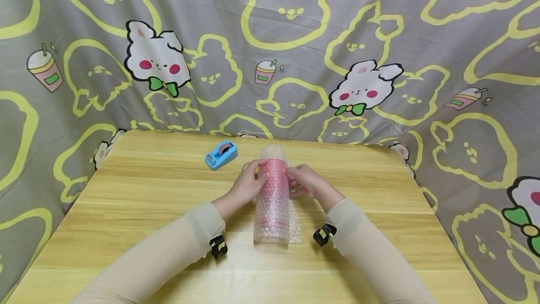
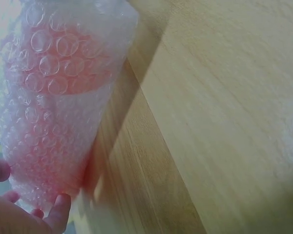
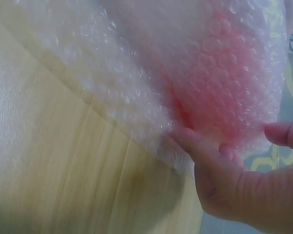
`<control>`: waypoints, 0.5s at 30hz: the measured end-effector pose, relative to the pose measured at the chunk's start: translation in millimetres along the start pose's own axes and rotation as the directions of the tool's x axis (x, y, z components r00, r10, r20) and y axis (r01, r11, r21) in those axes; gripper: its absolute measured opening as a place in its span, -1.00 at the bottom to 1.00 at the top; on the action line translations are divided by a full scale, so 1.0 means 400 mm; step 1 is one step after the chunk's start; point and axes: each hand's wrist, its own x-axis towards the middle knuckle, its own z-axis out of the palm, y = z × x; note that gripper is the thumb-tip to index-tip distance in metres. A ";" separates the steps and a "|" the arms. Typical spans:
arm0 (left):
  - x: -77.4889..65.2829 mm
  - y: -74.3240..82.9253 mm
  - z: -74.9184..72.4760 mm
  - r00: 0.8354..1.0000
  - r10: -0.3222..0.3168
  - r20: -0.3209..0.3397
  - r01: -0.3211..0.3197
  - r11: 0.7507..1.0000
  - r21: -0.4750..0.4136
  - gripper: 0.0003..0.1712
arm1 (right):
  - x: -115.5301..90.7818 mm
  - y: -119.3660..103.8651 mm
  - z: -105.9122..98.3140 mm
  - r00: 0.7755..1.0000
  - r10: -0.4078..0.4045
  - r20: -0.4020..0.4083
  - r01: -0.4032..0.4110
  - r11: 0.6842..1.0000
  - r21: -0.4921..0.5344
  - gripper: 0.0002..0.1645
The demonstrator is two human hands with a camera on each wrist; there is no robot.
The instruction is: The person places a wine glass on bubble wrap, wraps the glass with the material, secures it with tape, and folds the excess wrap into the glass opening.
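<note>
A pink, cylinder-shaped thing wrapped in clear bubble wrap (image 1: 272, 210) lies lengthwise on the table, pointing away from me. The wrap hides what is inside. My left hand (image 1: 251, 179) grips the roll from its left side, thumb and fingers spread around it, as the left wrist view of the roll (image 2: 53, 122) also shows. On the opposite side my right hand (image 1: 305, 181) holds the wrap with bent fingers. In the right wrist view, its thumb touches the wrap where a loose flap (image 3: 132, 102) comes off the roll, and another finger touches the roll's side.
A blue tape dispenser (image 1: 221, 155) with a roll of tape stands at the back, left of the wrapped roll. The wooden table (image 1: 147, 210) ends at a grey curtain (image 1: 228, 13) with yellow and white cartoon animals, hanging behind it and along both sides.
</note>
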 end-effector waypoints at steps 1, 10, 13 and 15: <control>-0.001 0.001 0.000 1.000 0.004 0.000 -0.004 1.000 0.003 -0.48 | 0.000 0.000 0.000 1.000 -0.005 -0.001 0.005 1.000 -0.006 -0.81; 0.003 0.002 0.007 1.000 0.029 0.002 -0.029 0.999 0.017 -0.48 | -0.012 -0.011 -0.002 1.000 -0.005 -0.004 0.005 0.999 -0.054 -0.68; 0.005 0.001 0.009 1.000 0.031 0.001 -0.031 0.999 0.015 -0.47 | -0.013 -0.013 -0.002 1.000 0.004 -0.001 -0.004 0.998 -0.060 -0.58; 0.006 0.001 0.011 0.999 0.034 0.001 -0.034 0.999 0.011 -0.48 | -0.013 -0.014 -0.002 1.000 0.006 0.001 -0.006 0.998 -0.065 -0.53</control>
